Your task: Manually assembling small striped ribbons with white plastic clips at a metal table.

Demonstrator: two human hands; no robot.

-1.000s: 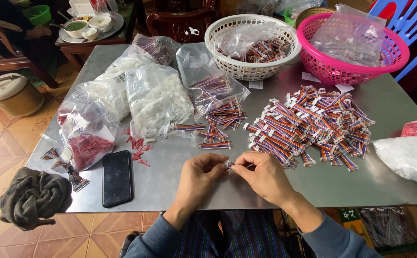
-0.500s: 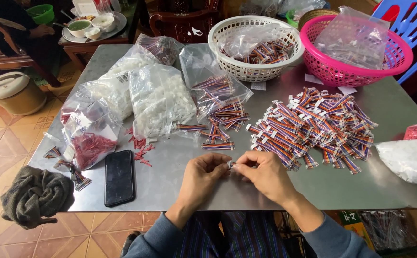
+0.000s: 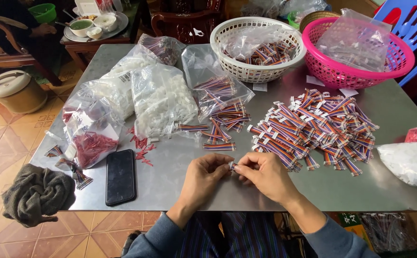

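- Where my two hands are meeting at the near edge of the metal table [image 3: 180, 167], I am holding a small white connector piece [image 3: 231, 165] between them, just above the tabletop.
- My left hand [image 3: 206, 176] is pinching the piece from its left side, thumb and forefinger pressed together on it, the other fingers curling under.
- My right hand [image 3: 265, 176] is pinching the same piece from the right, fingertips closing on it; I cannot tell whether a wire is trailing from it.
- I am noting a large heap of multicoloured ribbon cables [image 3: 313, 126] with white ends lying just beyond the right hand.
- I am seeing a smaller scatter of the same cables [image 3: 223, 126] lying beyond the left hand, spilling from a clear bag [image 3: 213, 81].
- A black phone [image 3: 120, 176] is lying face up, to the left of my left hand.
- Clear bags of white parts [image 3: 163, 100] and a bag of red parts [image 3: 91, 143] are sitting at the left of the table.
- A white basket [image 3: 227, 48] and a pink basket [image 3: 404, 62], each holding plastic bags, are standing at the far edge.
- A dark cloth [image 3: 36, 193] is hanging at the near left corner.
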